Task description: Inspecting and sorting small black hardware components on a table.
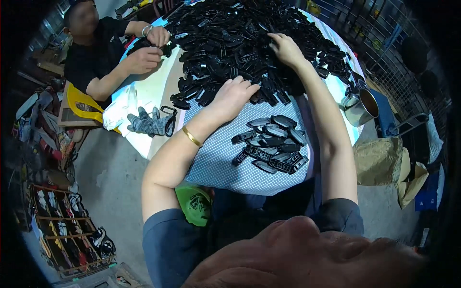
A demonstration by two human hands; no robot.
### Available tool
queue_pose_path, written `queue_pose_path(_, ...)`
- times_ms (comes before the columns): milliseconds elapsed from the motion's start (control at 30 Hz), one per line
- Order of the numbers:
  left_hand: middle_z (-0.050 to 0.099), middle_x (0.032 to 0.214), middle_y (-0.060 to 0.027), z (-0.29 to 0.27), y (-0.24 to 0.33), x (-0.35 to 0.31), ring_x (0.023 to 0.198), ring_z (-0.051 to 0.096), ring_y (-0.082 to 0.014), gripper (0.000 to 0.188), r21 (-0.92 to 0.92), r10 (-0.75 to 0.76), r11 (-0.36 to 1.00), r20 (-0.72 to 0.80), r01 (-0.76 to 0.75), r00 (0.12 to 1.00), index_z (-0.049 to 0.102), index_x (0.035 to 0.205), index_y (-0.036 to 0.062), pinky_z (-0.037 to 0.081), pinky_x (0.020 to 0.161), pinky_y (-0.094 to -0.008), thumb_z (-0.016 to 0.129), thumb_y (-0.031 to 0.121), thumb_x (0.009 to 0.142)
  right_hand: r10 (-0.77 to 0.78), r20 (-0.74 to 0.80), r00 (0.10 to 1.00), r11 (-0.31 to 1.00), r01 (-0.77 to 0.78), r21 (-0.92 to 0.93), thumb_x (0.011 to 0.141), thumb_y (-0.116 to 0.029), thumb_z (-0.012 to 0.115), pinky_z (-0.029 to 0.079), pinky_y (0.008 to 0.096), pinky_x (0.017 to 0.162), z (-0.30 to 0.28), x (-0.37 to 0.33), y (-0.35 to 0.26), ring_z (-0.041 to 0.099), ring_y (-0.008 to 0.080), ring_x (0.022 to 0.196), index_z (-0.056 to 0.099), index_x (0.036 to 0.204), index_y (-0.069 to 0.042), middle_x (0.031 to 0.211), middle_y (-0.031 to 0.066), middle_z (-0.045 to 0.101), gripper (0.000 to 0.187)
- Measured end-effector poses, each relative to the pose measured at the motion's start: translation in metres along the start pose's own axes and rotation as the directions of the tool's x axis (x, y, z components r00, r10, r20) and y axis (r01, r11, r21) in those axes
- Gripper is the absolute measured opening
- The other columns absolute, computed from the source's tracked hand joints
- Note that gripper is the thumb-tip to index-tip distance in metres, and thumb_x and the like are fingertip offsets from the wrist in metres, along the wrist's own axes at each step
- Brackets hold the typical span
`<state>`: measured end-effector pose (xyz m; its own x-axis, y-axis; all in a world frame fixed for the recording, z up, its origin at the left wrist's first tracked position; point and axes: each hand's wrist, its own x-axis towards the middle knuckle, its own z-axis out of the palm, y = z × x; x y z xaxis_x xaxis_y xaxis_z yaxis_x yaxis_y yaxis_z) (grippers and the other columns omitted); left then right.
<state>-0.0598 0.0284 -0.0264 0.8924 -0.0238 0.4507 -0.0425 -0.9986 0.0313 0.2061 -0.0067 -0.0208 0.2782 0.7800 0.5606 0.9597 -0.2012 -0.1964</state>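
Black pieces [225, 43] heap far on the table [211, 161], a smaller group [276, 130] near. Left hand [233, 100] and right hand [287, 52] work the heap; I cannot tell whether their fingers grip. Picking seems underway; next calls for isolating one.

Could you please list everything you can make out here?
Table: one, blue-white patterned near side, centre
Heap of parts: too many to count, black, far table
Pile of parts: over a dozen, black and grey, near table
Glove: one, grey, table's left
Pot: one, metallic, table's right
Unclear object: one, yellow, left
Container: one, green, below table edge
Sack: one, brown, right
Rack: one, brown, lower left
Co-worker: one, dark shirt, upper left
Bangle: one, gold, left wrist
Left hand: one, bare, heap's near edge
Right hand: one, bare, heap's right
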Motion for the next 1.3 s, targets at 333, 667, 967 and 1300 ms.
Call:
queue_pose_path(333,0.055,0.086,-0.011,0.006,0.002,0.001,0.084,0.054,-0.0298,0.027,-0.258,-0.07,0.964,0.006,0.069,0.998,0.056,0.097,0.0043,0.045,0.074,-0.0385,0.063,0.005,0.072,-0.065,0.055,0.996,0.991,0.071,-0.11,0.079,-0.02,0.055,0.047,0.0402,0.08,0.018,0.032,0.002,0.057,0.0325,0.091,0.063,0.104,-0.017,0.1,0.0148,0.06,0.027)
queue_pose_path(667,0.062,0.085,-0.0142,0.001,-0.004,-0.001,0.082,0.06,-0.0296,0.015,-0.444,-0.35,0.833,0.041,0.331,0.936,0.065,0.087,0.0002,0.047,0.074,-0.0351,0.06,0.006,0.074,-0.095,0.073,0.993,0.982,0.105,-0.16,0.067,-0.015,0.07,0.048,0.0375,0.069,-0.065,-0.044,-0.044,0.059,0.0283,0.079,0.064,0.089,-0.008,0.081,0.0107,0.058,0.024)
queue_pose_path(967,0.055,0.096,-0.0169,-0.005,0.025,-0.008,0.09,0.051,-0.0309,0.032,-0.215,-0.142,0.967,-0.009,0.136,0.99,0.06,0.1,-0.0018,0.044,0.083,-0.0359,0.052,-0.006,0.069,-0.034,0.034,0.999,0.992,0.029,0.125,0.071,-0.014,0.068,0.048,0.0338,0.061,-0.062,-0.106,-0.081,0.06,0.0235,0.069,0.065,0.085,-0.004,0.077,0.0105,0.06,0.018)
queue_pose_path(1300,0.057,0.09,-0.0147,0.003,0.012,-0.002,0.079,0.058,-0.0282,0.029,-0.154,-0.137,0.979,-0.008,0.134,0.991,0.057,0.102,-0.0006,0.047,0.073,-0.0353,0.06,0.003,0.074,0.21,0.071,0.975,0.927,-0.222,0.301,0.074,-0.014,0.067,0.048,0.0264,0.06,-0.057,-0.107,-0.068,0.061,0.0135,0.066,0.063,0.091,-0.003,0.078,0.0086,0.064,0.02)
